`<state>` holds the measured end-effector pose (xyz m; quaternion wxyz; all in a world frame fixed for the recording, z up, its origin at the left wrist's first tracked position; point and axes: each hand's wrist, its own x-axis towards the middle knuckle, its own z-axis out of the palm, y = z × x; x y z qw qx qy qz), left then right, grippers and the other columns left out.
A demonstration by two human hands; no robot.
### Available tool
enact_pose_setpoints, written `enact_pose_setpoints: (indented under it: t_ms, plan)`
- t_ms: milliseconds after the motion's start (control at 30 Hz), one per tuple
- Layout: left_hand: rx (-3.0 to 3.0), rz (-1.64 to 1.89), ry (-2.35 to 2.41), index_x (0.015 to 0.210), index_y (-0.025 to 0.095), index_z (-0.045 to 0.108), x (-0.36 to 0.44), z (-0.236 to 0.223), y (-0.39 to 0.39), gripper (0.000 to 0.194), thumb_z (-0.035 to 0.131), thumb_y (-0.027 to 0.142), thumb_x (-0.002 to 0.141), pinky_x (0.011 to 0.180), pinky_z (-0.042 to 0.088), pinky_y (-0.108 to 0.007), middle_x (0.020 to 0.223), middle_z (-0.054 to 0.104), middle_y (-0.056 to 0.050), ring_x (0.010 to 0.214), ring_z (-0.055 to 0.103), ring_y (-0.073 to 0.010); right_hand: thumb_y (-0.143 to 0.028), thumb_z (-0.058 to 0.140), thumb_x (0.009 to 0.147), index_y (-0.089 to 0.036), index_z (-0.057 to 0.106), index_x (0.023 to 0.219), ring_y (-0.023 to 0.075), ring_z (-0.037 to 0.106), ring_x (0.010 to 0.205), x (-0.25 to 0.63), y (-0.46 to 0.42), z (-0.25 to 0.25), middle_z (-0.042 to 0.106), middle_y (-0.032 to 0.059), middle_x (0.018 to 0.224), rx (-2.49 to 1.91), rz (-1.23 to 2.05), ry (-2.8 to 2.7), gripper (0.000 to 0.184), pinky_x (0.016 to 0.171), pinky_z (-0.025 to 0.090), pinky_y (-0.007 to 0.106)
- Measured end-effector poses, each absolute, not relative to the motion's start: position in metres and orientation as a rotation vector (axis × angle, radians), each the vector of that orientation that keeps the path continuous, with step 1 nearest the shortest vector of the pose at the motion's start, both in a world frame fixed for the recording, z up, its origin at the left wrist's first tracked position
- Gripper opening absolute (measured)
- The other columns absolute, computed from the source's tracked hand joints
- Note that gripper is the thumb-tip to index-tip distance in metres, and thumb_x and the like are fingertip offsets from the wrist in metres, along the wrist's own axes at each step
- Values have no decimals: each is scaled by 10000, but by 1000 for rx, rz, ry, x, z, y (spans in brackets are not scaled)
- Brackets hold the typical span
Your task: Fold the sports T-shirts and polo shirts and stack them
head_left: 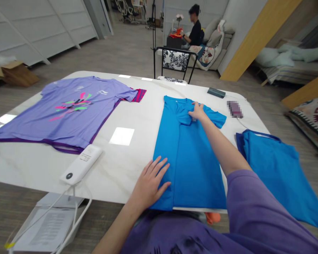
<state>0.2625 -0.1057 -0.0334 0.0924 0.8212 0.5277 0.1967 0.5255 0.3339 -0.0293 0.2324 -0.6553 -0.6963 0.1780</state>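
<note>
A blue T-shirt lies on the white table in front of me, its left side folded inward so that one sleeve rests across the chest below the collar. My left hand lies flat on the lower left of the folded part, fingers spread. Up near the collar, my right hand has its bent fingers and thumb closed on the fabric at the folded sleeve. The other sleeve still sticks out to the right, beyond my right wrist.
Lilac T-shirts lie spread at the left of the table. A white power strip with cables sits near the front edge. More blue clothing hangs over the right edge. A phone and dark case lie behind; a person sits beyond.
</note>
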Motion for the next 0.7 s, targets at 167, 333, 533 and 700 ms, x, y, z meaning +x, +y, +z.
enact_pose_setpoints:
  t_ms: [167, 333, 533, 700]
  plan:
    - [2532, 349, 1669, 1874, 232, 285, 260, -46, -106, 844, 604, 548, 1159, 1480, 245, -552, 1933, 297, -76, 1807, 268, -328, -419, 609, 1092, -219, 732, 1406, 419, 521, 1471, 467, 379, -18, 624, 184, 1525, -1650, 282, -2214, 392, 1289, 459, 617]
    - [2534, 301, 1715, 1885, 267, 244, 260, -43, -108, 862, 571, 591, 1156, 1474, 257, -567, 1935, 286, -40, 1805, 272, -319, -570, 589, 1112, -238, 779, 1342, 424, 535, 1487, 386, 437, -22, 682, 162, 1537, -1704, 462, -2233, 446, 1283, 452, 655]
    - [2517, 243, 1743, 1883, 289, 258, 259, -44, -105, 883, 572, 612, 1123, 1420, 367, -590, 1932, 286, 15, 1812, 247, -310, -373, 684, 1056, -257, 821, 1226, 384, 648, 1437, 336, 487, -43, 773, 112, 1463, -1829, 500, -2215, 247, 1336, 369, 684]
    - [2515, 220, 1769, 1877, 308, 285, 258, -46, -103, 873, 559, 616, 1108, 1388, 399, -590, 1925, 297, 47, 1822, 208, -288, -372, 646, 1110, -172, 817, 1199, 395, 689, 1415, 331, 508, -48, 798, 176, 1398, -1827, 474, -2274, 278, 1336, 358, 724]
